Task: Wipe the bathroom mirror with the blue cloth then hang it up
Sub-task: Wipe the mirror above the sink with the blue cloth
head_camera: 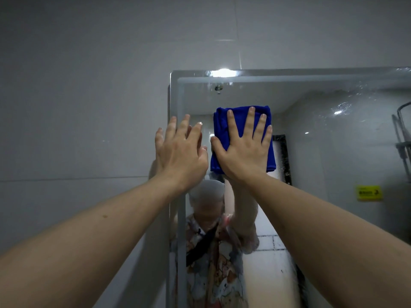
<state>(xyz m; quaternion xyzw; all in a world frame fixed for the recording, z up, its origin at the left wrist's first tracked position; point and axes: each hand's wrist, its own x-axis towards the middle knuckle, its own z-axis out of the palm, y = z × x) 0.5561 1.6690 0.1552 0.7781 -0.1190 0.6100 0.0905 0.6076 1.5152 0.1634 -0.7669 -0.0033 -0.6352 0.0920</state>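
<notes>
A folded blue cloth lies flat against the upper left part of the bathroom mirror. My right hand presses it to the glass with straight, spread fingers. My left hand is raised just left of the cloth, at the mirror's left edge, fingers straight, holding nothing; whether it touches the glass I cannot tell. The mirror carries water drops and streaks near its top right. My own reflection shows below the hands.
Grey wall tiles fill the space left of and above the mirror. Reflected in the glass are a shower rail and rack at the right, a yellow sign and a dark doorway.
</notes>
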